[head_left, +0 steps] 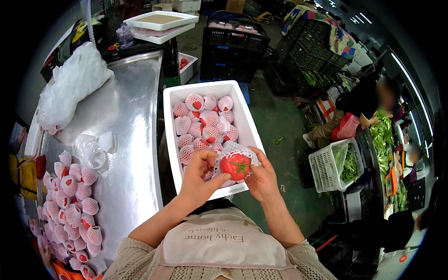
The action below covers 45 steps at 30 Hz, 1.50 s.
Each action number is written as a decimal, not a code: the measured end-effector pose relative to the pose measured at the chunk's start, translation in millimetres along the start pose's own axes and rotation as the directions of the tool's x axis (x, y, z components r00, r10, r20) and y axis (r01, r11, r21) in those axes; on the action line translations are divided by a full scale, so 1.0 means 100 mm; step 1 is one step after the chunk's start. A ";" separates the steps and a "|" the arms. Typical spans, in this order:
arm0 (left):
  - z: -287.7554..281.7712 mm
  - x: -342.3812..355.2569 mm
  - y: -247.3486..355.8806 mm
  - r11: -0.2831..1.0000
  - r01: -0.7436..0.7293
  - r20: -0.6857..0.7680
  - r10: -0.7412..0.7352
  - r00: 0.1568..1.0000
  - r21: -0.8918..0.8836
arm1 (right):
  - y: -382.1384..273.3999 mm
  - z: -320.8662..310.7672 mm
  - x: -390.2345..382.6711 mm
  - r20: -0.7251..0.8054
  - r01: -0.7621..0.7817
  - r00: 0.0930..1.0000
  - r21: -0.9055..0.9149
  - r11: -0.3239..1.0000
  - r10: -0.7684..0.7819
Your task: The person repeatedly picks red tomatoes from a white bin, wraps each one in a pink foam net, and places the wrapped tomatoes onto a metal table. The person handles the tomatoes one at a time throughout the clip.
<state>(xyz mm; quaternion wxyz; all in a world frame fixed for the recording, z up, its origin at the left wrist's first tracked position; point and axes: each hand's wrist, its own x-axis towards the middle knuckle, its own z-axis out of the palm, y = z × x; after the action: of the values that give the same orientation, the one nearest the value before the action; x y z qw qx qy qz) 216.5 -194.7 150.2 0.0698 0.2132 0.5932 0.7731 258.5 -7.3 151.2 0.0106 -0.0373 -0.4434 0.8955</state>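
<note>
Between my two hands is a red tomato (235, 166) with its green stem end facing up. A white foam net sleeve (233, 148) wraps part of it. My left hand (204, 175) grips the fruit and net from the left, thumb on the tomato. My right hand (262, 175) pinches the net's edge at the right side. Both are above the near end of a white foam box (170, 135), which holds many net-wrapped tomatoes (209, 117). The lower part of the box's contents is partly hidden by my hands.
A metal table (133, 186) on the left bears a pile of net-wrapped tomatoes (70, 205), loose foam nets (95, 147) and a plastic bag (74, 84). Black crates (235, 49) stand behind the box. A white basket (326, 165) and another person (359, 100) are at right.
</note>
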 end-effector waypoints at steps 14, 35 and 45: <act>-0.03 0.07 -0.20 0.900 -0.019 0.008 0.017 1.000 0.435 | 0.17 -0.08 -0.05 -0.104 -0.214 0.974 -0.118 0.970 0.202; 0.47 0.08 -0.84 0.766 0.640 0.246 -0.632 0.735 0.057 | 0.28 -0.94 -0.60 -0.061 -0.037 0.998 -0.614 0.789 -0.001; 0.96 0.35 -1.11 0.871 0.420 0.479 -0.490 0.728 0.254 | 0.09 -1.42 -0.53 -0.211 -0.071 0.977 -0.494 0.867 -0.040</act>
<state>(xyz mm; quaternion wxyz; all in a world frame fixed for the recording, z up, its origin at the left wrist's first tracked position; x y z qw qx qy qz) 208.7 -65.3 73.3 0.4043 0.2695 0.6326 0.6031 322.1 97.4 60.8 0.0410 -0.1385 -0.6553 0.7414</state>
